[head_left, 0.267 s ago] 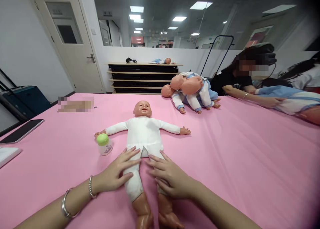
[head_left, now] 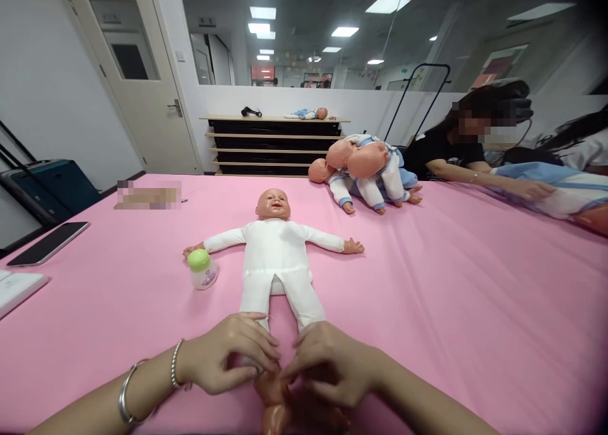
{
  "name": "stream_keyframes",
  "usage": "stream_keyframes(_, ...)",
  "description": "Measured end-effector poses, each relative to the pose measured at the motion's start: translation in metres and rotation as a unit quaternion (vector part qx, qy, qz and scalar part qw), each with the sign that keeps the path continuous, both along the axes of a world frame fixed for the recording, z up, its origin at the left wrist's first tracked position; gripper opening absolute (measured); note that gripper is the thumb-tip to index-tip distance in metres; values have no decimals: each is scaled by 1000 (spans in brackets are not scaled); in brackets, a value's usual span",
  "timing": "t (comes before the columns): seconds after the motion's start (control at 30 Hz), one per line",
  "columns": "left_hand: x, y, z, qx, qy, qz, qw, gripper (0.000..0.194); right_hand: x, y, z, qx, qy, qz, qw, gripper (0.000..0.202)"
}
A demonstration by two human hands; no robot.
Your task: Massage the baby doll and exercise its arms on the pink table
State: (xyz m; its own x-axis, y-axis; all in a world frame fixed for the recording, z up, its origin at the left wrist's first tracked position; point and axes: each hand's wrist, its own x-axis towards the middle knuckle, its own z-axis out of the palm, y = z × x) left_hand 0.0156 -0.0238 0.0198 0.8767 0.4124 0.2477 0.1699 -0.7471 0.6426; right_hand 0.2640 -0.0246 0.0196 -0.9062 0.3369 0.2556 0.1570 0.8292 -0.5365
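Head view, doll: baby doll (head_left: 275, 258) in white bodysuit, on its back on the pink table (head_left: 451, 283), arms spread.
Left hand: left hand (head_left: 228, 353) curled, fingers pinching the doll's lower leg.
Right hand: right hand (head_left: 332, 362) curled over the other leg; grip probably closed, fingertips partly hidden.
Nearby: green-capped bottle (head_left: 202, 269) just beside the doll's arm.
Far side: pile of dolls (head_left: 365, 169); phone (head_left: 50, 243) at left.

White-suited baby doll (head_left: 275, 258) supine, arms spread
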Motion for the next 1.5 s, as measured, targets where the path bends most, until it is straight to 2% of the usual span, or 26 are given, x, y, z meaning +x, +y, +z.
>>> stream_keyframes(0.03,0,2,0,-13,-5,19,1000,29,1,2,-1,-13,23,-16,1000,34)
stream_keyframes(0.1,1,9,-3,-3,9,103,995,29,2,11,0,-18,37,-87,995,38)
stream_keyframes(0.17,3,19,-10,35,45,185,981,34,1,25,0,1,-5,-158,987,46)
stream_keyframes(0.2,4,24,-13,51,63,207,975,36,0,32,0,8,-34,-177,984,48)
stream_keyframes(0.3,7,37,-18,72,87,214,970,35,-5,50,-1,21,-87,-188,978,45)
stream_keyframes(0.43,10,49,-17,74,82,221,969,38,-12,64,0,43,-94,-200,974,47)
stream_keyframes(0.57,25,67,-14,78,17,294,952,38,-25,86,2,34,-37,-249,967,36)
stream_keyframes(0.63,39,85,-10,74,-46,359,929,30,-37,107,2,14,21,-299,954,31)
stream_keyframes(0.7,51,108,-5,58,-98,435,893,23,-51,131,2,-13,58,-344,937,32)
stream_keyframes(0.77,61,135,0,32,-108,504,856,22,-63,155,1,-38,58,-379,923,36)
stream_keyframes(0.83,65,162,2,26,-85,546,833,29,-70,178,0,-48,43,-416,907,40)
stream_keyframes(0.9,64,186,0,30,-45,558,828,38,-70,196,-3,-40,20,-440,897,45)
stream_keyframes(1.0,53,210,-10,25,26,539,841,43,-58,215,-15,-35,-15,-474,879,49)
stream_keyframes(1.1,34,219,-26,15,68,565,822,48,-39,222,-32,-27,-21,-543,839,55)
stream_keyframes(1.2,17,218,-41,50,96,631,768,50,-24,218,-47,26,-13,-628,778,56)
stream_keyframes(1.27,11,214,-47,82,97,665,736,49,-19,214,-51,54,5,-685,726,56)
stream_keyframes(1.33,9,210,-48,93,75,685,719,48,-18,210,-50,63,30,-715,696,54)
stream_keyframes(1.37,9,209,-47,97,53,689,717,48,-18,208,-47,63,47,-713,697,53)
stream_keyframes(1.4,10,208,-46,105,24,685,720,48,-19,207,-45,66,67,-696,711,52)
stream_keyframes(1.43,11,207,-44,119,-7,668,734,48,-21,206,-42,72,88,-663,740,52)
stream_keyframes(1.5,13,207,-41,147,-50,585,796,48,-25,204,-38,78,111,-554,821,51)
